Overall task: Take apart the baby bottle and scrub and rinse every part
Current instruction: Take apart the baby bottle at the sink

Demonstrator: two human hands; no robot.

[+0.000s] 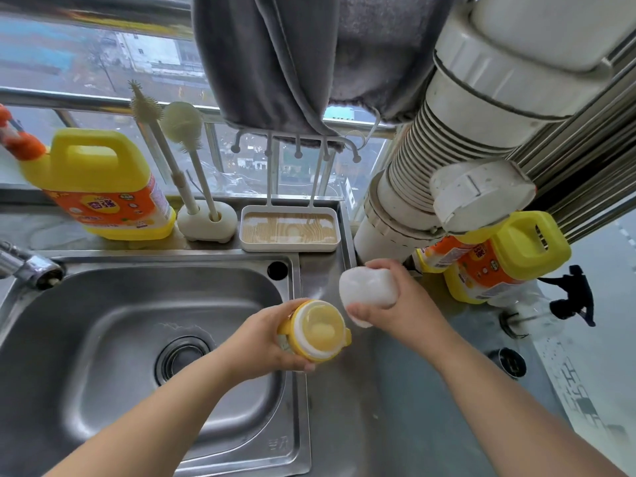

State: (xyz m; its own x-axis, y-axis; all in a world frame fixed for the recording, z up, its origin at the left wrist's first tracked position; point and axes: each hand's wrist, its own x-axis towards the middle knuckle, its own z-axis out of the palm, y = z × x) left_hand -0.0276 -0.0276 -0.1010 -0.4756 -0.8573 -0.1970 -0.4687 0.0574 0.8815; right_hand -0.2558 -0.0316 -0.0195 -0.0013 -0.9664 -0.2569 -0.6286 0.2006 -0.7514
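Two detergent jugs [99, 187] flank the steel sink [103, 339] beneath a window [86, 56].

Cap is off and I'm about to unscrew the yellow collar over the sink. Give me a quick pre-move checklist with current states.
1. Left hand grips the bottle firmly: ok.
2. Cap clear of the bottle, held in the right hand: ok.
3. Right hand free to twist the collar: not ok, it holds the cap.
4. Bottle over the sink basin: not ok, it hangs at the right rim.
5. Brushes in their stand within reach: ok.
6. Tap running: cannot tell.
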